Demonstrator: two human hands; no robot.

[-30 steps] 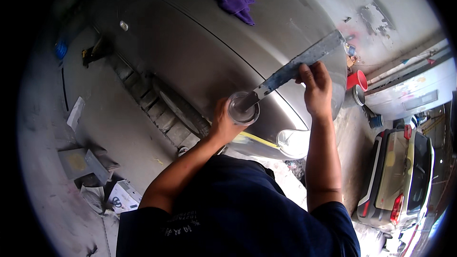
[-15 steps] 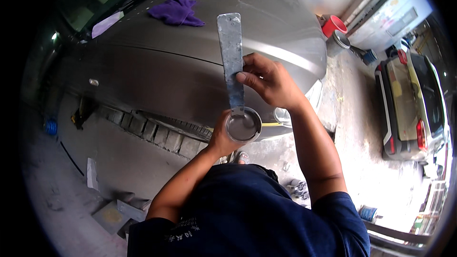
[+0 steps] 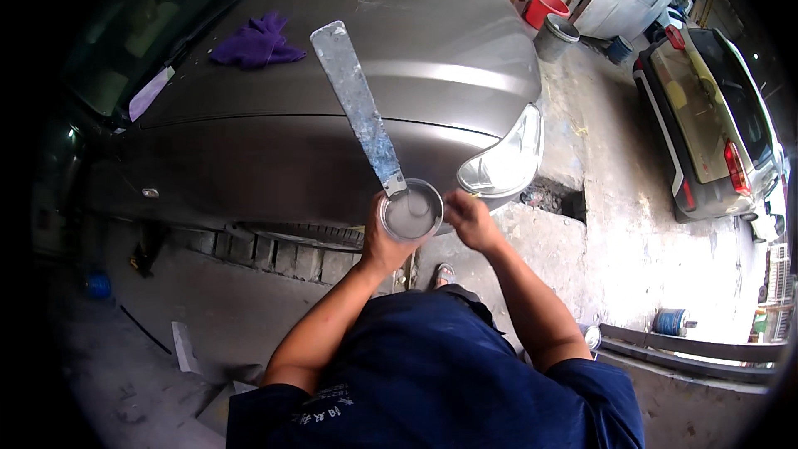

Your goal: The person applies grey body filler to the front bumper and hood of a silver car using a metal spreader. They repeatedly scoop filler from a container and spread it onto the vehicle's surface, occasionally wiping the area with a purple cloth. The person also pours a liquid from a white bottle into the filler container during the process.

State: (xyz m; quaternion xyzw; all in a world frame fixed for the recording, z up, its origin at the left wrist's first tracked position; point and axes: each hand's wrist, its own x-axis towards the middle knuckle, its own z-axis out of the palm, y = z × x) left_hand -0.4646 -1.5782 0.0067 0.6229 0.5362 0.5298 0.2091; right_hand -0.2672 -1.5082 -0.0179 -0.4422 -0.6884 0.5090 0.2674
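Observation:
A round cup [image 3: 437,220] of grey paint sits in my left hand [image 3: 384,245], whose fingers wrap round its side. Out of the paint [image 3: 411,214] leans a long flat metal stirring stick [image 3: 356,100], smeared with dried paint. Its lower end is in the cup against the far left rim, and neither hand is on it. My right hand [image 3: 472,223] is just right of the cup with its fingers bent. Motion blurs the fingertips, so I cannot make out whether they touch the cup or hold anything.
A dull grey car's hood [image 3: 399,25] and fender lie before me, with a headlight [image 3: 503,158] at right. A purple cloth [image 3: 259,43] rests on the hood. Beyond are a red bucket [image 3: 545,8], a grey bucket [image 3: 555,37] and another car [image 3: 706,116].
My right hand has let go of the stirring stick and come down to the cup's right side. The stick now tilts further left. The whole view has shifted.

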